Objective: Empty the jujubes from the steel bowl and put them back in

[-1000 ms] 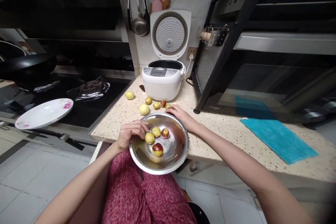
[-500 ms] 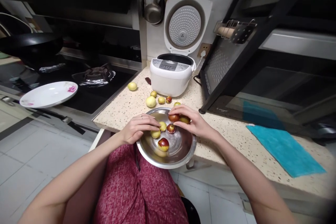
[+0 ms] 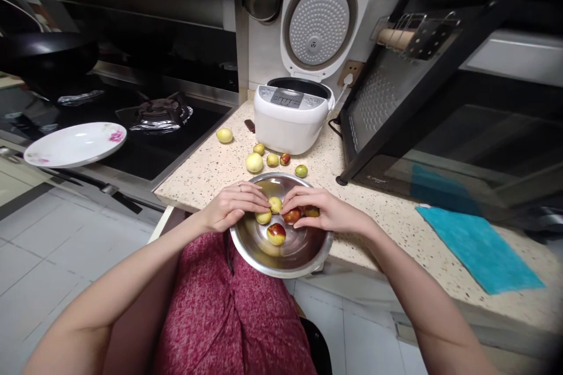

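Observation:
A round steel bowl (image 3: 303, 261) rests half over the counter's front edge, with several small yellow and red fruits (image 3: 276, 234) in it. My left hand (image 3: 231, 207) grips the bowl's left rim, fingers curled over it beside a yellow fruit (image 3: 275, 204). My right hand (image 3: 323, 211) reaches into the bowl from the right, fingers closed round two reddish fruits (image 3: 292, 215). Several more fruits (image 3: 254, 162) lie loose on the speckled counter (image 3: 211, 179) behind the bowl.
A white rice cooker (image 3: 292, 117) with its lid up stands at the back. A black oven (image 3: 440, 105) fills the right side, with a blue cloth (image 3: 479, 249) in front. A hob (image 3: 145, 135) and a white plate (image 3: 74, 145) lie to the left.
My right hand picked two reddish fruits from the counter behind the bowl and brought them down into the bowl. My left hand stayed on the rim.

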A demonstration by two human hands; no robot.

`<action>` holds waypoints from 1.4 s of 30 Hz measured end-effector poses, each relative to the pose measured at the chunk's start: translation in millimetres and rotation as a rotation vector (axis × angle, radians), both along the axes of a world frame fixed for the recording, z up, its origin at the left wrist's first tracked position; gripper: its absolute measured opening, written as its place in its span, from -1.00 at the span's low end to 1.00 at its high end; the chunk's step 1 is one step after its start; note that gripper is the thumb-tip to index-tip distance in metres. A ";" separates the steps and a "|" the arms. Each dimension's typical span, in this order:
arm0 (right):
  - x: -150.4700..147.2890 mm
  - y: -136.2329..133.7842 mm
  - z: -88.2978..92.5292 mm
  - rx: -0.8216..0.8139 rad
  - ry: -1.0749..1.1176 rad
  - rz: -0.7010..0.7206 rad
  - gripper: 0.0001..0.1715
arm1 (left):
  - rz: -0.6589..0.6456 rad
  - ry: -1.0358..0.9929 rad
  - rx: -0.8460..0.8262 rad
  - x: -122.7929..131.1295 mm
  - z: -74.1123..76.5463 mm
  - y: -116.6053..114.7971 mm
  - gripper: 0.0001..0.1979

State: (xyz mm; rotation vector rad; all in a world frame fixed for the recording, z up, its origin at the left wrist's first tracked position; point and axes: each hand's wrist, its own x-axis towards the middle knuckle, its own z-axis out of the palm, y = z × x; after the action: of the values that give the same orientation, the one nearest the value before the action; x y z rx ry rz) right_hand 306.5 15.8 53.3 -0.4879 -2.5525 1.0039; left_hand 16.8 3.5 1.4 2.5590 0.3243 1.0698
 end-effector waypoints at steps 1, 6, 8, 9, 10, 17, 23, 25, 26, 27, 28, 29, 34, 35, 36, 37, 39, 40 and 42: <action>-0.1 -0.2 0.3 -0.007 -0.009 0.006 -0.61 | 0.001 0.002 -0.003 0.0 0.5 -0.2 -0.39; -1.2 0.8 0.5 -0.039 -0.049 0.043 -0.61 | 0.016 0.018 -0.006 -1.3 0.2 -0.3 -0.39; -1.8 1.4 0.5 -0.038 -0.067 0.054 -0.64 | 0.014 0.018 0.000 -1.7 -0.3 -0.1 -0.40; -2.0 1.6 0.5 -0.035 -0.077 0.061 -0.67 | 0.010 0.015 0.004 -1.7 -0.4 0.0 -0.41; -2.3 1.6 0.6 -0.031 -0.086 0.067 -0.70 | 0.004 0.011 0.008 -1.6 -0.3 0.1 -0.41; -2.9 -0.1 2.4 -0.022 -0.096 0.061 -0.73 | 0.001 -0.003 0.017 -1.0 -0.3 0.4 -0.42; -1.6 -0.4 2.3 -0.010 -0.088 0.037 -0.77 | 0.005 0.012 0.012 -2.1 -1.6 0.6 -0.42; -0.5 -0.3 2.7 -0.007 -0.096 0.029 -0.77 | 0.003 0.007 0.024 -2.3 -1.8 0.5 -0.43; 0.1 -0.1 3.0 -0.008 -0.101 0.028 -0.77 | 0.001 0.007 0.031 -2.3 -1.9 0.5 -0.45; 0.7 0.0 3.5 -0.013 -0.106 0.030 -0.77 | -0.002 0.009 0.037 -2.3 -2.0 0.5 -0.46; 1.3 0.2 4.0 -0.019 -0.111 0.034 -0.77 | -0.008 0.010 0.041 -2.2 -2.0 0.5 -0.46; 1.8 0.5 4.6 -0.025 -0.116 0.039 -0.77 | -0.013 0.011 0.043 -2.2 -2.1 0.5 -0.47; 4.8 1.1 9.2 -0.032 -0.138 0.056 -0.74 | -0.016 0.015 0.052 -1.8 -1.8 0.5 -0.47; 6.0 1.1 10.3 -0.035 -0.143 0.058 -0.72 | -0.014 0.020 0.054 -1.9 -1.6 0.5 -0.47; 7.4 1.2 11.5 -0.042 -0.151 0.059 -0.70 | -0.013 0.024 0.057 -2.0 -1.5 0.6 -0.47; 9.1 1.2 12.7 -0.052 -0.160 0.061 -0.68 | -0.015 0.029 0.060 -2.2 -1.4 0.7 -0.47; 12.5 1.4 14.7 -0.071 -0.180 0.064 -0.65 | -0.015 0.034 0.069 -2.5 -1.3 0.8 -0.49; 13.9 1.5 15.5 -0.078 -0.188 0.064 -0.65 | -0.013 0.036 0.074 -2.7 -1.3 0.8 -0.50; 16.1 1.6 16.4 -0.081 -0.199 0.061 -0.64 | -0.009 0.036 0.085 -2.9 -1.4 0.9 -0.51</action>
State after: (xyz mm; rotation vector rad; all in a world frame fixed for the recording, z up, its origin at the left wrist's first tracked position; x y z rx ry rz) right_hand 322.6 17.4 69.7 -0.5611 -2.7243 1.1366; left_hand 13.9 4.3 0.0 2.6548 0.2822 1.0570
